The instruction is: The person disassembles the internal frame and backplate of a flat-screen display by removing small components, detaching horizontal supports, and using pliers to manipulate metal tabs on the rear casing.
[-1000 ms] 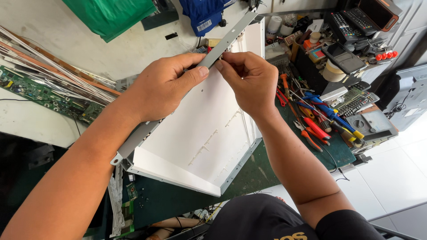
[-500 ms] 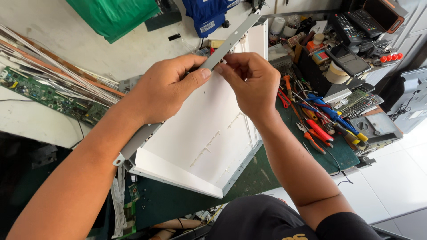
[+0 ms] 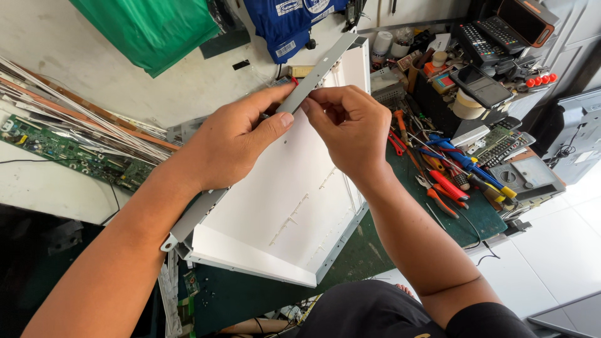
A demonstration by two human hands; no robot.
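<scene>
Above white panel (image 3: pixel 294 200), left hand (image 3: pixel 235 141), right hand (image 3: pixel 350 125) pinch grey strip (image 3: pixel 316 75).

Blue bag (image 3: pixel 289 22) with white labels, beside green bag (image 3: pixel 153 28).

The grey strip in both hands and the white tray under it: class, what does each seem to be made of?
Grey strip: probably sheet metal, matt grey, thin and straight, with a punched tab at its lower end. The left hand and right hand pinch it.
White tray: likely thin plastic or coated reflector sheet, smooth matt white with folded-up edges; its frame looks metal.
</scene>
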